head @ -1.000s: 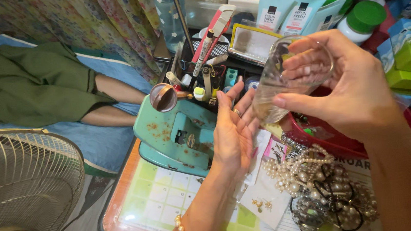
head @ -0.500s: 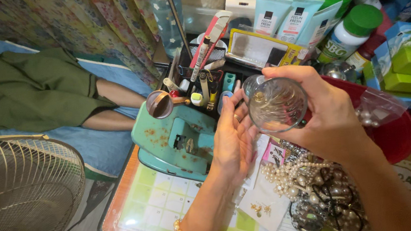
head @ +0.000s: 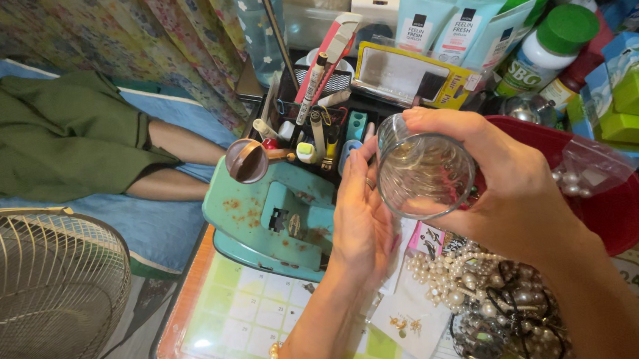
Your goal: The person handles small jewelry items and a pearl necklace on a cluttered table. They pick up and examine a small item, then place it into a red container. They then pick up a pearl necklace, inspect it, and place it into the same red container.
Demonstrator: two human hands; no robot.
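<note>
My right hand (head: 514,187) grips a small clear glass (head: 424,173) and tips it sideways, its mouth turned toward my left palm. My left hand (head: 362,218) is held flat and open just left of the glass, fingers up, a ring on one finger and a pearl bracelet at the wrist. I cannot tell whether anything lies in the palm. Below both hands lies a heap of pearl necklaces and dark jewellery (head: 488,295), beside a small white card with gold earrings (head: 405,322).
A rusty teal hole punch (head: 269,214) stands left of my hands on a green calendar mat (head: 239,315). Behind are a black organiser of pens (head: 315,119), tubes, bottles, a red basin (head: 610,202). A fan (head: 40,293) stands at left; a person in green lies on a blue mat.
My right hand has brought the glass down and leftward from the red basin to my left palm, tipping it further. The left hand has stayed nearly still.
</note>
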